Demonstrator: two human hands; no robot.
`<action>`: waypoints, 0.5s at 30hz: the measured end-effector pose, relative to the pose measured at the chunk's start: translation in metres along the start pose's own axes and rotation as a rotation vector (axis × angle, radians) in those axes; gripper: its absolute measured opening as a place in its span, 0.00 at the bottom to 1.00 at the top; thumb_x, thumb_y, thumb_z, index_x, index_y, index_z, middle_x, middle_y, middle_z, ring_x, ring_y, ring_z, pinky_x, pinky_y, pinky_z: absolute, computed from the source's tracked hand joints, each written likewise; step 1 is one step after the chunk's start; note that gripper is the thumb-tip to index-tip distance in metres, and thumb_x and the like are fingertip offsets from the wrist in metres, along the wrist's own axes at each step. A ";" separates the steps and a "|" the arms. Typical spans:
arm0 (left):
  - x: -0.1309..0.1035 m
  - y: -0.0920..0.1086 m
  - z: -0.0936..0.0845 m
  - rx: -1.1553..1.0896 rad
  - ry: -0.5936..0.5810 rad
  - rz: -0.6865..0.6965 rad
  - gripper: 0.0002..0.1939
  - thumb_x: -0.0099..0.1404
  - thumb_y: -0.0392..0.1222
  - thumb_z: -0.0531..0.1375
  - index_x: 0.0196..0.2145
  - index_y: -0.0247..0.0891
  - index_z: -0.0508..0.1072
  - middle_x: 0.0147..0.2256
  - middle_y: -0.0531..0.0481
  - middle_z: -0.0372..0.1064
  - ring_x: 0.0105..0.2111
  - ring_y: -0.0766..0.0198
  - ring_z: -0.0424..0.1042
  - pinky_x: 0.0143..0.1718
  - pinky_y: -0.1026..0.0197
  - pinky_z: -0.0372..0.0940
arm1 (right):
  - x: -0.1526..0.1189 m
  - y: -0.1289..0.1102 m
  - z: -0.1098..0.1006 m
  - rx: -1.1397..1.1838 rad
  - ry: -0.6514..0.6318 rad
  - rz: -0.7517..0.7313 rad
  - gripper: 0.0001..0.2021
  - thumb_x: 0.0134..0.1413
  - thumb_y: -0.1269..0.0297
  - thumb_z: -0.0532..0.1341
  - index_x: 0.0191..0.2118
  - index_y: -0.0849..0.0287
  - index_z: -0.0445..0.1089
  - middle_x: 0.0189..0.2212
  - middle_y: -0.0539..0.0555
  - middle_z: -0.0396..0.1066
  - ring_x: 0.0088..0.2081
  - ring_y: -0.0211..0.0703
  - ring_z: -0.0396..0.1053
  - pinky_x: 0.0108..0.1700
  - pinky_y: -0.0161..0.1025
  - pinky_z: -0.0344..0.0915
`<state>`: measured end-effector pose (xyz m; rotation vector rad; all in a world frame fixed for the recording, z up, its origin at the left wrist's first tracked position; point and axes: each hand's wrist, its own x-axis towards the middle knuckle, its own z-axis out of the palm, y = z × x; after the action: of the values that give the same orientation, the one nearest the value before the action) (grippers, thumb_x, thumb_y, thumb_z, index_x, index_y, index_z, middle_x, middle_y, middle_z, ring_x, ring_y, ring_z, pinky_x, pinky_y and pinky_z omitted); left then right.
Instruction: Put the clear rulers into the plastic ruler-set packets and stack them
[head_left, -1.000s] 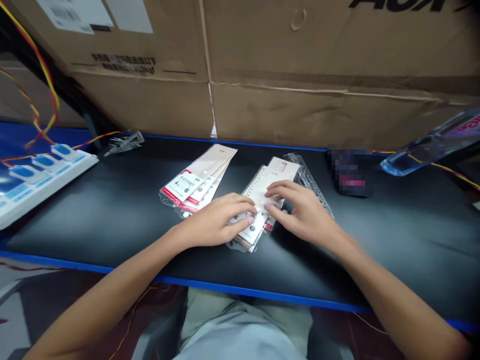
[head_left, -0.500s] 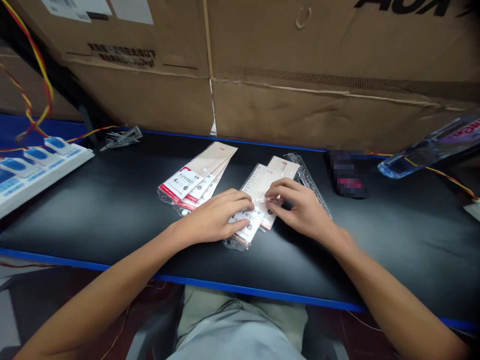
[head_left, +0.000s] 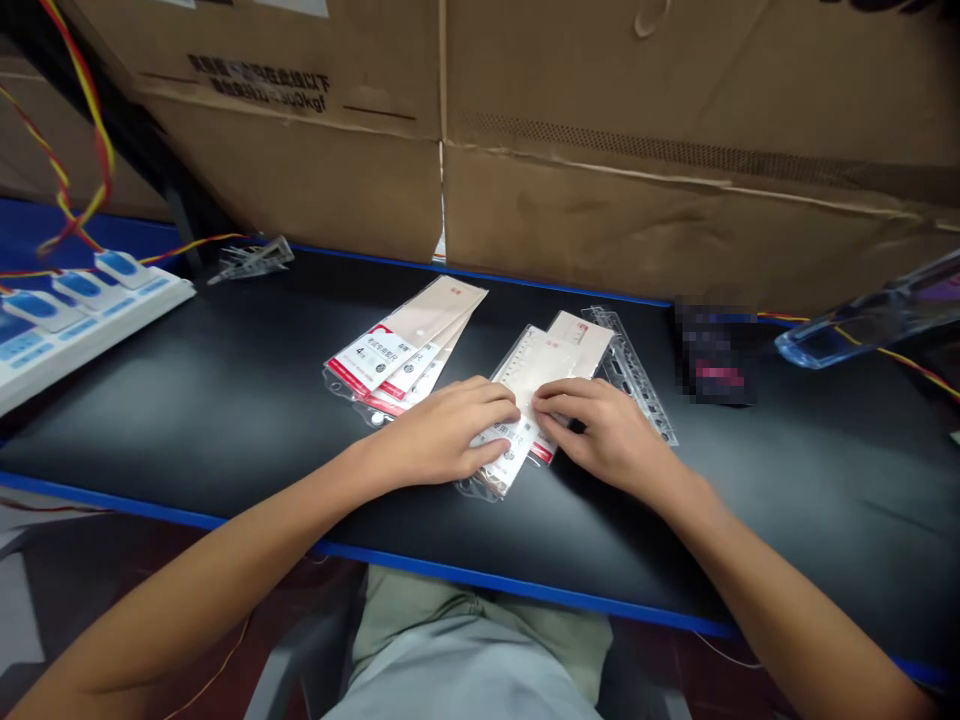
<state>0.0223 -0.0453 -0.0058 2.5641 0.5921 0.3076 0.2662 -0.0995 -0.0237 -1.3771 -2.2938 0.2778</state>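
Two bare hands at work on a clear plastic ruler packet, which lies aslant on the bench, midway between its left and right ends and nearer the front edge than the rear. Handling of this packet appears to be under way; whether its flap is sealed cannot be told. At least three fanned packets lie apart, left of the hands, while a second packet lies partly beneath the first. How much work remains cannot be judged. The left hand rests across the packet's lower part, fingers bent, thumb parted from them. The right hand brings its thumb and curled fingertips close together at the packet's right margin; whether they pinch the film cannot be told. Materials: the packets are flat, glossy oblongs with beige fronts, white labels and red bands; a graduated scale shows along the first one's left margin. Loose transparent rulers, rigid and pierced with cut-outs, lie right of it; further clear drafting pieces lie near the bench's rear left corner. The bench top is smooth, matt black, edged in blue.
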 end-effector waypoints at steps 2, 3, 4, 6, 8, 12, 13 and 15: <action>0.000 -0.001 0.000 -0.009 0.003 0.007 0.14 0.72 0.40 0.59 0.54 0.39 0.73 0.54 0.45 0.72 0.54 0.53 0.69 0.58 0.53 0.62 | 0.001 -0.004 -0.005 -0.057 -0.040 0.001 0.09 0.67 0.65 0.60 0.43 0.55 0.79 0.47 0.56 0.79 0.47 0.52 0.76 0.47 0.50 0.69; 0.000 -0.002 0.000 -0.018 0.006 0.009 0.14 0.72 0.40 0.59 0.53 0.39 0.73 0.54 0.45 0.72 0.54 0.53 0.69 0.57 0.53 0.62 | 0.001 -0.006 -0.007 -0.082 -0.063 -0.002 0.10 0.67 0.64 0.59 0.43 0.54 0.79 0.47 0.56 0.79 0.47 0.52 0.75 0.46 0.50 0.69; 0.000 -0.002 0.001 -0.029 0.008 0.012 0.14 0.72 0.39 0.59 0.53 0.39 0.73 0.54 0.45 0.72 0.54 0.53 0.69 0.57 0.53 0.62 | 0.002 -0.008 -0.009 -0.106 -0.086 -0.007 0.11 0.68 0.63 0.59 0.43 0.54 0.80 0.47 0.56 0.79 0.48 0.53 0.75 0.46 0.50 0.68; 0.000 -0.003 0.002 -0.056 0.014 0.012 0.13 0.71 0.39 0.60 0.52 0.40 0.73 0.53 0.46 0.72 0.54 0.54 0.68 0.57 0.54 0.62 | 0.003 -0.012 -0.013 -0.151 -0.129 -0.013 0.12 0.69 0.63 0.58 0.42 0.54 0.80 0.46 0.57 0.78 0.48 0.54 0.75 0.45 0.51 0.67; 0.001 -0.004 0.004 -0.077 0.033 -0.007 0.13 0.70 0.40 0.60 0.52 0.40 0.73 0.53 0.46 0.72 0.55 0.54 0.68 0.58 0.54 0.63 | 0.004 -0.015 -0.014 -0.176 -0.147 -0.001 0.13 0.69 0.63 0.57 0.41 0.55 0.81 0.45 0.58 0.78 0.47 0.54 0.75 0.44 0.52 0.66; 0.004 -0.008 0.009 0.014 0.167 -0.175 0.18 0.69 0.48 0.62 0.52 0.37 0.72 0.52 0.41 0.70 0.52 0.49 0.69 0.55 0.48 0.65 | 0.002 -0.017 -0.011 -0.073 -0.115 0.068 0.12 0.66 0.65 0.59 0.41 0.54 0.81 0.45 0.55 0.79 0.45 0.52 0.76 0.48 0.51 0.68; 0.005 -0.009 0.009 0.049 0.182 -0.222 0.21 0.68 0.52 0.63 0.52 0.35 0.72 0.51 0.40 0.69 0.51 0.48 0.69 0.54 0.46 0.66 | 0.002 -0.016 -0.010 -0.025 -0.099 0.079 0.11 0.66 0.66 0.59 0.41 0.54 0.81 0.46 0.55 0.79 0.45 0.51 0.76 0.49 0.50 0.69; 0.005 -0.010 0.009 0.088 0.174 -0.273 0.27 0.65 0.59 0.64 0.52 0.34 0.72 0.50 0.39 0.69 0.50 0.45 0.69 0.53 0.44 0.66 | 0.002 -0.013 -0.007 0.064 -0.061 0.084 0.11 0.65 0.67 0.60 0.41 0.54 0.81 0.45 0.53 0.80 0.46 0.49 0.77 0.51 0.47 0.71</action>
<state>0.0265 -0.0392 -0.0180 2.5134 1.0291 0.4200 0.2588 -0.1045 -0.0119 -1.4532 -2.2585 0.4213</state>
